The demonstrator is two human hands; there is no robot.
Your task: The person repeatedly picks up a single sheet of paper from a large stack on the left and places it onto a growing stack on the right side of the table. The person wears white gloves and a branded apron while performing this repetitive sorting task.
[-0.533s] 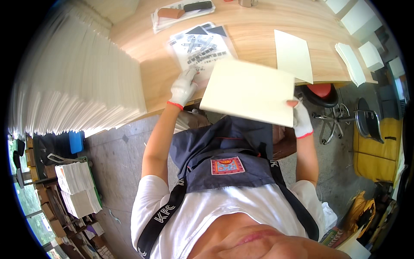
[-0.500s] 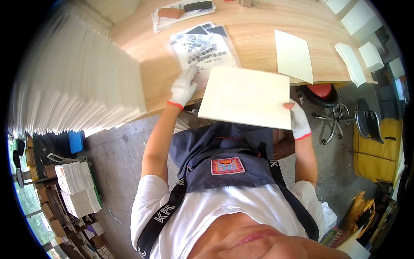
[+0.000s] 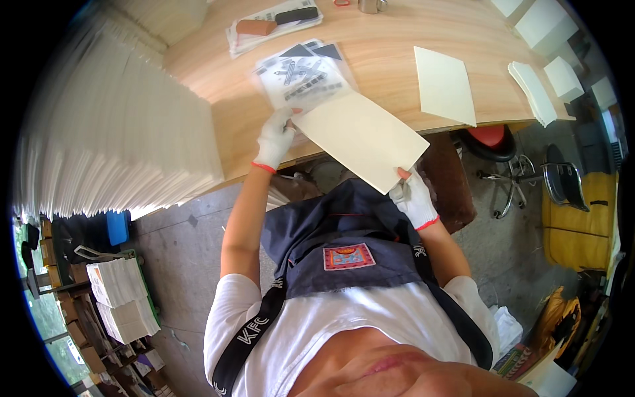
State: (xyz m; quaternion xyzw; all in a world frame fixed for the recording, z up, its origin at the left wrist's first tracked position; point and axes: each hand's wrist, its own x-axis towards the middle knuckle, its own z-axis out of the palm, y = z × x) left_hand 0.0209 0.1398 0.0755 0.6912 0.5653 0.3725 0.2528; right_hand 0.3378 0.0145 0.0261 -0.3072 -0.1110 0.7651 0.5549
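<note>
A cream-coloured booklet [image 3: 364,139] tilts over the table's near edge, with its far end at a printed clear plastic bag [image 3: 301,76]. My right hand [image 3: 413,198], in a white fingerless glove, grips the booklet's near right corner, thumb on top. In a matching glove, my left hand [image 3: 276,137] is closed at the near edge of the bag, beside the booklet's left corner. Its thumb and fingertips seem to pinch the bag's edge; the exact hold is partly hidden. More bags lie under the top one.
A tall stack of white paper [image 3: 119,126] stands at the left. A cream sheet [image 3: 444,86] lies right of the bags, with a small paper pile [image 3: 532,92] farther right. Behind are a brown block [image 3: 256,27] and a black block [image 3: 296,14]. A chair [image 3: 489,142] stands beyond the table edge.
The booklet has turned and moved left, so its far end meets the bag. My right hand has come inward with it. My left hand has shifted slightly, thumb now raised at the bag's edge.
</note>
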